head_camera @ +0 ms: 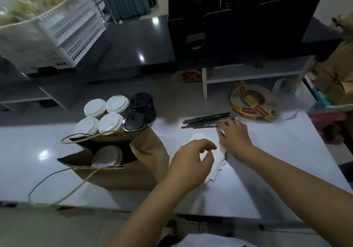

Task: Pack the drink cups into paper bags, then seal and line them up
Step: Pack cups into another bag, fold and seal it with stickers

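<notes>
paper bag [118, 178] open near counter's [28, 151] front edge, one cup [105, 156] in; six cups [110, 121] just behind. bag's light, floppy: i'd grab the rim. left hand [191, 160] loosely curled over napkins [218, 157], empty; right hand [234, 135] at straws [206, 120], grip can't tell.

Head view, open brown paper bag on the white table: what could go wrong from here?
The open brown paper bag has a long twine handle reaching the white table edge; snagging it might tip the bag. Six lidded cups stand packed together right behind it, so lifting one could knock a neighbour.
</notes>
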